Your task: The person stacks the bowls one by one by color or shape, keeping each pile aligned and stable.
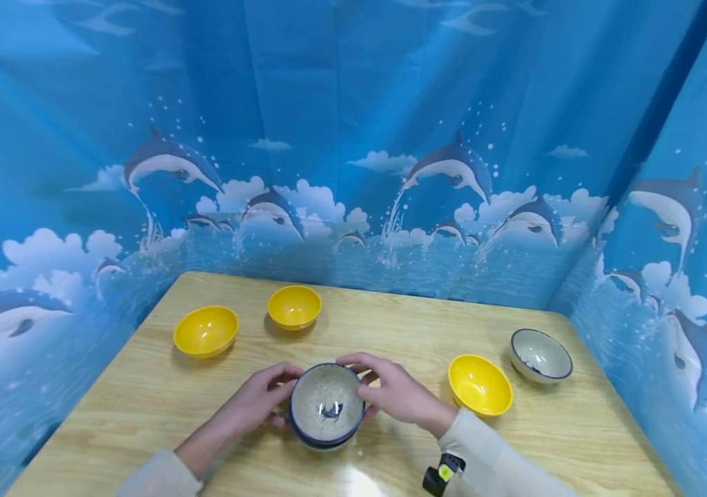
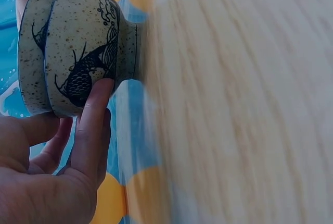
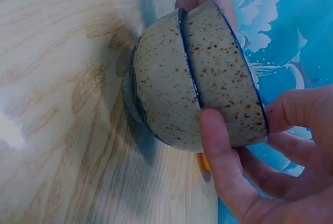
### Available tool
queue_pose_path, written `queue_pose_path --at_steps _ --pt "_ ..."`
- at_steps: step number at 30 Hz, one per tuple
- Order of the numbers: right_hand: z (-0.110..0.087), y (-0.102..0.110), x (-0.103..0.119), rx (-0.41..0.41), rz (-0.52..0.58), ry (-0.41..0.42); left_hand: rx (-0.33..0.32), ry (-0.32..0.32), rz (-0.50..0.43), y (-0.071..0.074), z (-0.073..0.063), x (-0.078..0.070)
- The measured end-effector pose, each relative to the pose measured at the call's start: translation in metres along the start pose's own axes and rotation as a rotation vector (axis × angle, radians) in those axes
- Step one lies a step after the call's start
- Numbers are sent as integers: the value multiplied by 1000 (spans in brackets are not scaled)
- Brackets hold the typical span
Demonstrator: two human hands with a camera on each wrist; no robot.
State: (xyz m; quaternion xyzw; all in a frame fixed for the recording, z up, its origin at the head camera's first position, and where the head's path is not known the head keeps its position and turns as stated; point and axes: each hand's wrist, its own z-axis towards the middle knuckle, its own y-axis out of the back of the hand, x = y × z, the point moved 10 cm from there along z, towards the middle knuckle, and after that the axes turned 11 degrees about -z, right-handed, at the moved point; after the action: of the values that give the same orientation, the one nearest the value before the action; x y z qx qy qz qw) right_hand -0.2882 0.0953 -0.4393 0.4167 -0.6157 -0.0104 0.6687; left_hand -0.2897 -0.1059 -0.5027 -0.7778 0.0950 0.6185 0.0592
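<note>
Two speckled grey bowls with dark blue rims are nested at the front middle of the table. The upper bowl (image 1: 326,400) shows a blue motif inside; the lower bowl (image 2: 83,41) has a dark fish drawn on its outer wall. On the left side, my left hand (image 1: 266,393) holds the stack, one fingertip against the lower bowl's fish. My right hand (image 1: 393,390) grips the opposite side. In the right wrist view, one of its fingertips (image 3: 212,122) lies at the seam between the bowls, while others are at the upper bowl's rim.
Two yellow bowls, one at left (image 1: 206,333) and one near the back edge (image 1: 294,308), stand beyond the left hand. Right of the right hand are another yellow bowl (image 1: 480,385) and a grey bowl (image 1: 541,355). A dolphin-print curtain (image 1: 341,138) hangs behind the wooden table (image 1: 391,317).
</note>
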Motion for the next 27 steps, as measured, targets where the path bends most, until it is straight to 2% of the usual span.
queue_pose_path --at_steps 14,23,27 --pt "-4 -4 2 -21 -21 36 -50 31 25 0 0 -2" --pt "-6 -3 0 -45 -28 28 -10 35 -13 -2 -1 2" --pt "-6 -3 0 -51 -36 38 30 26 -14 -4 -1 2"
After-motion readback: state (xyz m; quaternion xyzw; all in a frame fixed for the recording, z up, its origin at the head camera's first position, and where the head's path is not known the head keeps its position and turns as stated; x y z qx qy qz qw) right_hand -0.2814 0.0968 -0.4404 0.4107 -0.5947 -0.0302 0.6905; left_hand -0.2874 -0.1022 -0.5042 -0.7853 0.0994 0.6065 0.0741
